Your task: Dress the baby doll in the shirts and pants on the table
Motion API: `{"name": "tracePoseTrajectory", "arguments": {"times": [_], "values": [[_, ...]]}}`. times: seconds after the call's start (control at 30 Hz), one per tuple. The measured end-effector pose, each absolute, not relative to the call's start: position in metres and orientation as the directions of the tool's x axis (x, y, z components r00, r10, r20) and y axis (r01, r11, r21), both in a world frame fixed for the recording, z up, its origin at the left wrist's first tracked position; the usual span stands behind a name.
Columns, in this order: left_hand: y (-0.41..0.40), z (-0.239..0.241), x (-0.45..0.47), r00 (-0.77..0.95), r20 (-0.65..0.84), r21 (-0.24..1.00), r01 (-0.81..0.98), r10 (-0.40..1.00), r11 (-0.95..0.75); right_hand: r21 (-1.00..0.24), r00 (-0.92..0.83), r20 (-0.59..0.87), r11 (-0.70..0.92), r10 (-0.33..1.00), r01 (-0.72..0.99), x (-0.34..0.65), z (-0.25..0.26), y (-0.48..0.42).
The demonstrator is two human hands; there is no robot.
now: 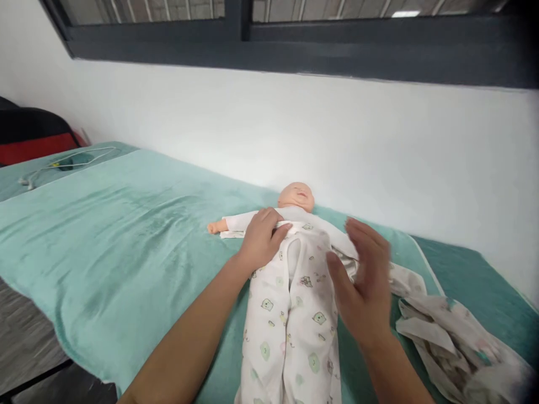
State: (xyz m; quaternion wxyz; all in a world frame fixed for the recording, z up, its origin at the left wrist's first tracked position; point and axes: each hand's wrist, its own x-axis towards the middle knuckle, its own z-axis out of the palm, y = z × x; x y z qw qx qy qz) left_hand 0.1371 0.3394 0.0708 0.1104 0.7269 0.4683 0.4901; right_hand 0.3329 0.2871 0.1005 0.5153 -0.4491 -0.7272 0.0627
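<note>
A baby doll [297, 196] lies on its back, its head toward the wall, in a white long-sleeved undershirt [240, 220]. A white baby romper [309, 308] with green and pink animal prints covers its front and legs. At the doll's chest, my left hand [263, 237] rests with thumb and fingers closed about the romper's upper edge; the fingertips are partly hidden. My right hand [365, 280] is raised over the doll's other side, fingers apart and slightly blurred, with nothing in it. Beneath it, a printed romper sleeve [408, 280] extends to the right.
Crumpled printed cloth [455, 342] lies at the right. A pale green blanket [138, 241] covers the table against a white wall [189, 118]. At the far left are a white cord [99, 150] and a black and red chair [36, 134]. A dark window frame [295, 47] runs above.
</note>
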Motion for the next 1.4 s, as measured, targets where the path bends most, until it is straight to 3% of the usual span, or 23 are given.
{"name": "tracePoseTrajectory", "arguments": {"times": [0.1, 0.2, 0.43, 0.67, 0.83, 1.03, 1.4], "values": [[0.339, 0.067, 0.138, 0.143, 0.684, 0.505, 0.614, 0.715, -0.606, -0.750, -0.090, 0.457, 0.437, 0.885, 0.497, 0.341, 0.079, 0.300], [0.340, 0.063, 0.140, 0.167, 0.732, 0.422, 0.650, 0.661, -0.632, -0.831, -0.138, 0.330, 0.357, 0.934, 0.426, 0.344, 0.069, 0.311], [0.338, 0.059, 0.143, 0.209, 0.775, 0.299, 0.710, 0.596, -0.638, -0.860, -0.106, 0.284, 0.302, 0.953, 0.412, 0.338, 0.076, 0.312], [0.335, 0.059, 0.145, 0.229, 0.771, 0.275, 0.721, 0.593, -0.636, -0.783, -0.045, 0.412, 0.379, 0.910, 0.493, 0.334, 0.070, 0.318], [0.332, 0.063, 0.148, 0.221, 0.778, 0.312, 0.677, 0.588, -0.666, -0.706, -0.065, 0.486, 0.436, 0.871, 0.558, 0.333, 0.072, 0.315], [0.329, 0.065, 0.149, 0.193, 0.789, 0.334, 0.662, 0.583, -0.671, -0.715, -0.039, 0.523, 0.463, 0.851, 0.524, 0.334, 0.071, 0.311], [0.331, 0.058, 0.136, 0.024, 0.677, 0.567, 0.620, 0.736, -0.542, -0.743, -0.224, 0.201, 0.297, 0.954, 0.599, 0.371, 0.074, 0.320]]}}
